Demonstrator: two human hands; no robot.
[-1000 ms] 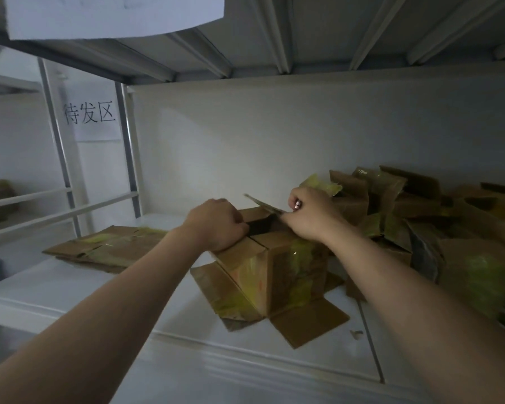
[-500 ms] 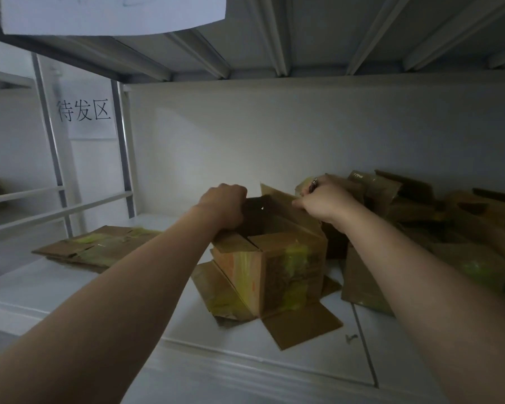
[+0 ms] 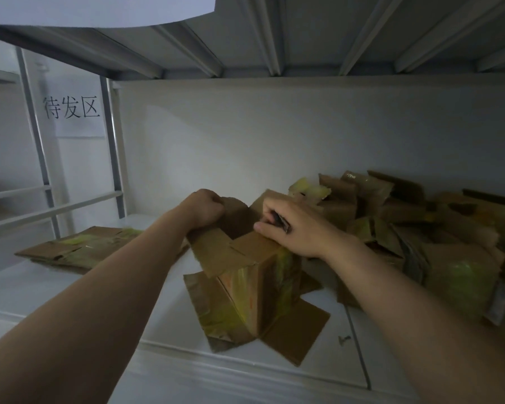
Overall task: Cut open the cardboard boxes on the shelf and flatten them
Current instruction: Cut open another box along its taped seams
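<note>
Item: cardboard box [image 3: 257, 284], brown with yellow-green tape, standing upright near the front edge of the white metal shelf [image 3: 164, 298] — top open, bottom flaps splayed flat on the shelf around its base.

Your left hand [image 3: 206, 208] is curled into a fist on the box's far-left top flap, fingers closed over the flap's edge. Your right hand [image 3: 295, 228] lies across the right side of the open top, palm down, thumb pointing left along the near flap; a small dark object [image 3: 279, 221] is tucked under the fingers, too blurred to identify. Whether that hand pinches the cardboard or merely presses on it, you cannot tell from here.

Item: flattened cardboard [image 3: 79, 246], a low stack lying flat to the left of the box, well apart from it.

Item: pile of boxes [image 3: 405, 228], crumpled and taped, heaped against the back wall to the right — it begins just behind your right hand.

Item: paper sign [image 3: 72, 109] with printed characters, fixed behind the shelf uprights at upper left.

Item: small dark scrap [image 3: 344, 340] on the shelf, near the box's front-right flap.
</note>
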